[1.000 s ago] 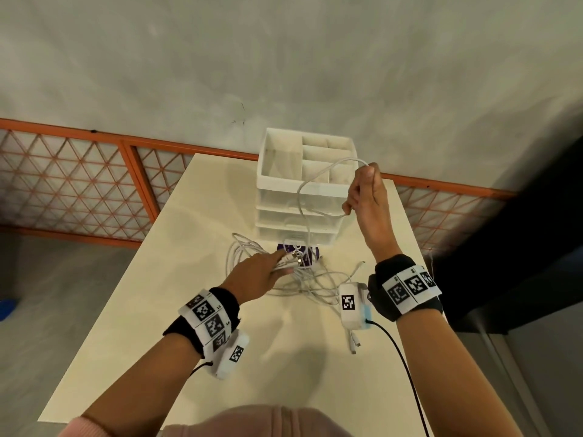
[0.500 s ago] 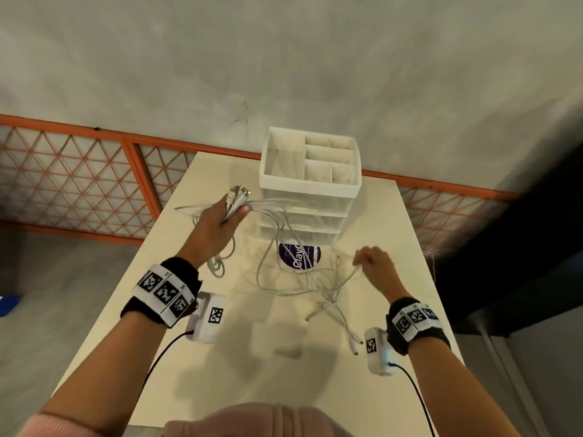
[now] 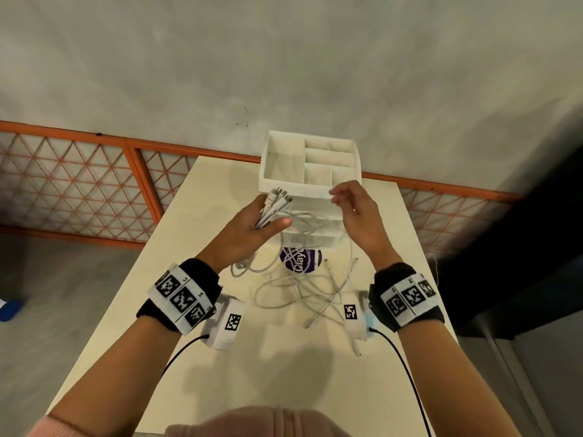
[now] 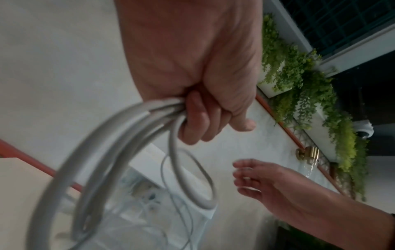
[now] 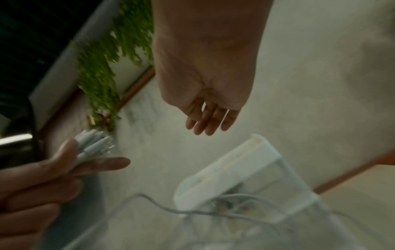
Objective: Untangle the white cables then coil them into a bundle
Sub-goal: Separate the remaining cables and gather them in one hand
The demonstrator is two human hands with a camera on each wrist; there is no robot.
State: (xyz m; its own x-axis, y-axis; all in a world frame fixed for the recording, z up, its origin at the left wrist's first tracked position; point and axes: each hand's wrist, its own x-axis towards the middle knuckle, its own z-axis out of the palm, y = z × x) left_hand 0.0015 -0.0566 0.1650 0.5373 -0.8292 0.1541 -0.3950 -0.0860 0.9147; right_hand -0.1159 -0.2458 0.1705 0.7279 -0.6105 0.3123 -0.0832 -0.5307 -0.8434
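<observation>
Several white cables [image 3: 299,288] trail in loose tangled loops over the cream table [image 3: 195,310]. My left hand [image 3: 252,225] is raised above the table and grips a bunch of them, connector ends [image 3: 279,198] sticking up past the fingers. From the left wrist view the gripped strands [image 4: 132,128] arc down out of my fist. My right hand [image 3: 353,209] hovers just right of the connectors, fingers relaxed and empty [image 5: 209,121]. Loose plug ends [image 3: 312,323] lie near the right wrist.
A white drawer organiser [image 3: 309,184] with open top compartments stands at the table's far edge, right behind both hands. A purple round label [image 3: 299,261] lies in front of it. An orange lattice railing [image 3: 79,184] runs behind the table, with a grey wall above.
My left hand carried its bunch of cables from the left toward the centre. My right hand let go of the cable on the table and rose up beside the connectors.
</observation>
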